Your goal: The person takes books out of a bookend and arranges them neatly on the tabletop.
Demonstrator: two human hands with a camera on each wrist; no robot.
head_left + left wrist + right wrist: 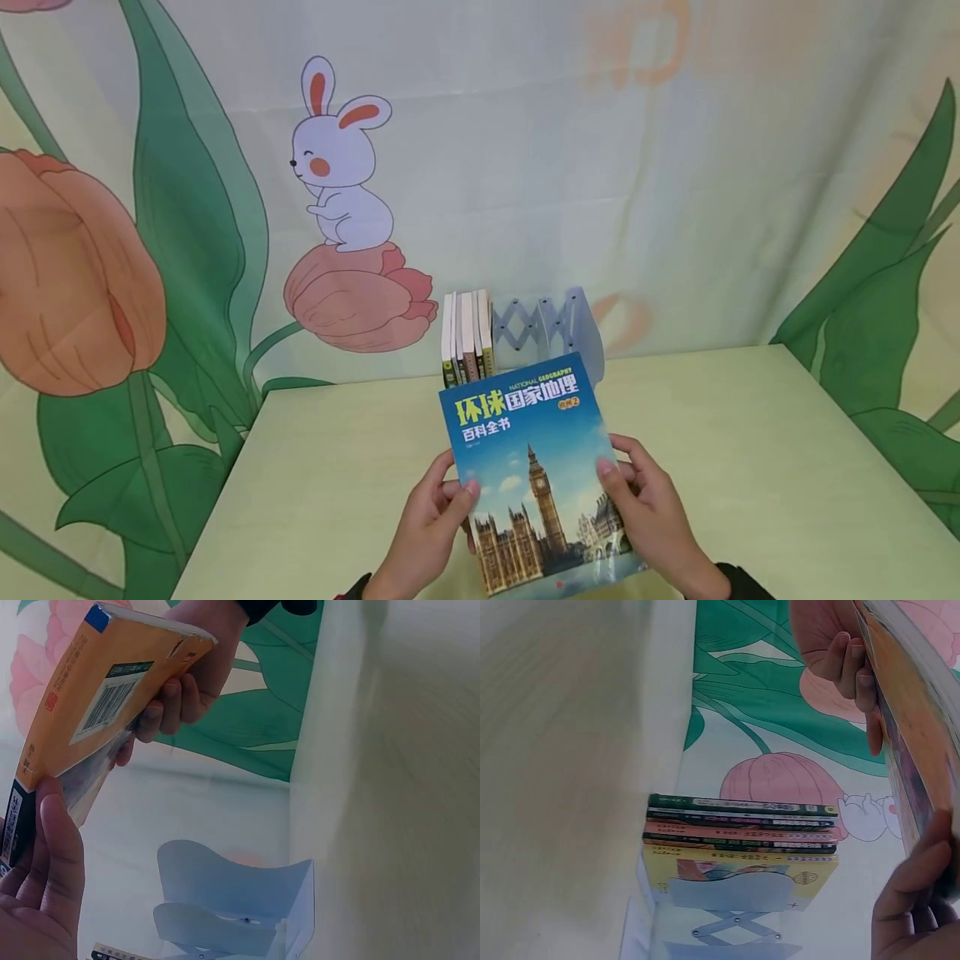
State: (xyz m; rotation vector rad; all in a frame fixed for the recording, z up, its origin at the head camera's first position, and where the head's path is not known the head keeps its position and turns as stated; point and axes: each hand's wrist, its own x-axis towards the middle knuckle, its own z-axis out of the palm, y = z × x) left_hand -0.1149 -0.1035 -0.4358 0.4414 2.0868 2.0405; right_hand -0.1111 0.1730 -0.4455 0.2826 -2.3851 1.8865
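Note:
A blue-covered book (536,475) with a clock tower on its front is held up over the table, tilted, by both hands. My left hand (427,521) grips its left edge, thumb on the cover and fingers behind. On the opposite edge, my right hand (656,508) pinches it the same way. The left wrist view shows the book's orange back cover (112,690) with a barcode. Behind the book stands a blue-grey expandable book rack (551,325), partly hidden by it. Several upright books (467,333) fill the rack's left end.
The pale table (322,483) spreads out on both sides of the hands. A printed curtain (480,167) with a rabbit and tulips hangs right behind the rack. In the right wrist view, a yellow book (742,874) stands against a rack divider.

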